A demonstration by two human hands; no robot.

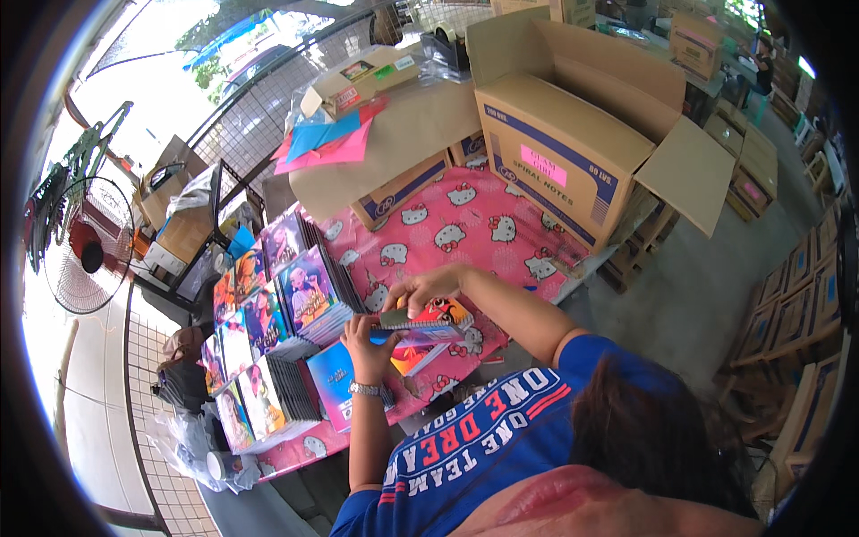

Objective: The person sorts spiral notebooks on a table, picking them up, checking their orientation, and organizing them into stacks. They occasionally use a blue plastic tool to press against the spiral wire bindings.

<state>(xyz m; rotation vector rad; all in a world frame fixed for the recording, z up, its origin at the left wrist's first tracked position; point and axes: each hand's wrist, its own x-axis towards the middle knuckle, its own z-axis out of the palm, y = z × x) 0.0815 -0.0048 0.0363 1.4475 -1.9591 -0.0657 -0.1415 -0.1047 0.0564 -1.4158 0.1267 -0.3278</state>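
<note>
Near the table's front edge, both my hands are on a small stack of spiral notebooks [438, 317] with a bright red and yellow cover. My left hand [365, 347], with a metal watch [367, 390] at its wrist, grips the stack's left end. From above, my right hand [434, 288] curls its fingers over the spiral edge. Below the held stack lies a blue-covered notebook [333, 380], partly behind my left hand. Several piles of notebooks with colourful illustrated covers [308, 288] stand in rows just to the left.
A pink patterned cloth [447, 234] covers the table. At the back right stands a large open carton [559, 143], its flap sticking out. Coloured sheets [331, 139] lie on a brown carton at the back. A fan [89, 246] is far left; stacked cartons [787, 295] line the right.
</note>
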